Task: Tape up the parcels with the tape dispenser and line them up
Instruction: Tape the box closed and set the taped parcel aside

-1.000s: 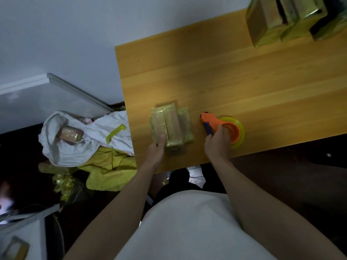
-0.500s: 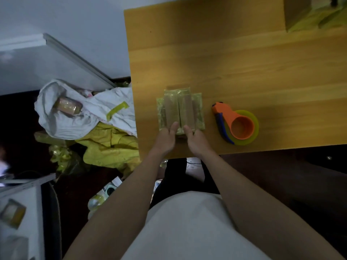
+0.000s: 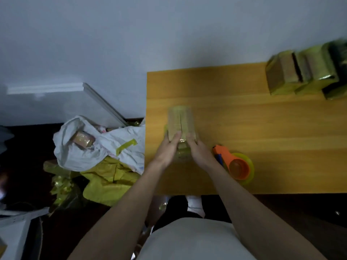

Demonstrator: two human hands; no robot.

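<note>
A yellow-green wrapped parcel [image 3: 179, 121] with brown tape strips on top stands near the left end of the wooden table [image 3: 262, 128]. My left hand [image 3: 168, 149] holds its near left side and my right hand [image 3: 198, 150] holds its near right side, fingers on the top edge. The orange tape dispenser [image 3: 235, 165] with its yellow-green roll lies on the table just right of my right hand, untouched. A row of taped parcels [image 3: 304, 72] stands at the far right of the table.
Left of the table, on the dark floor, a white sack [image 3: 97, 145] holds another parcel [image 3: 82, 139], with yellow wrapping [image 3: 110, 182] piled below it. A white wall runs behind the table. The table's near edge is close to my body.
My right hand left the tape dispenser and joined my left hand on the parcel. Both hands now hold the parcel tilted up on the table. The view has shifted.
</note>
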